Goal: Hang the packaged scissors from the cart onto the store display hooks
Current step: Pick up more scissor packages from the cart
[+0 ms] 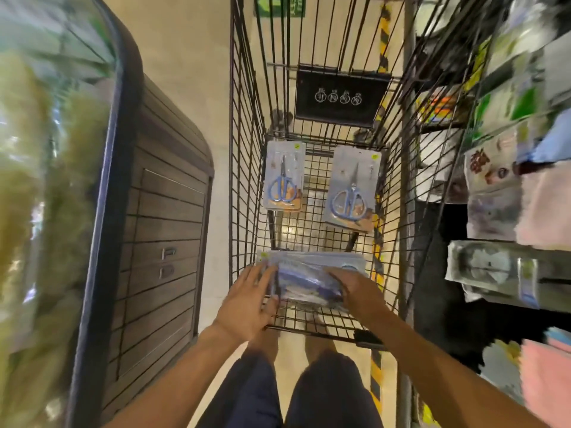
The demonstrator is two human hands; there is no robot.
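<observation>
Both hands, left hand (pixel 247 301) and right hand (pixel 358 291), seem to grip the blurry stack of blue packaged scissors (pixel 309 279) at six o'clock in the black wire cart (pixel 247 168); loose packs could slide off.

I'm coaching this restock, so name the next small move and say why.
Probably close both hands on the stack and lift it out of the cart. The left hand and right hand lie on its two ends, though blur hides the grip, and none has reached the display.
</observation>
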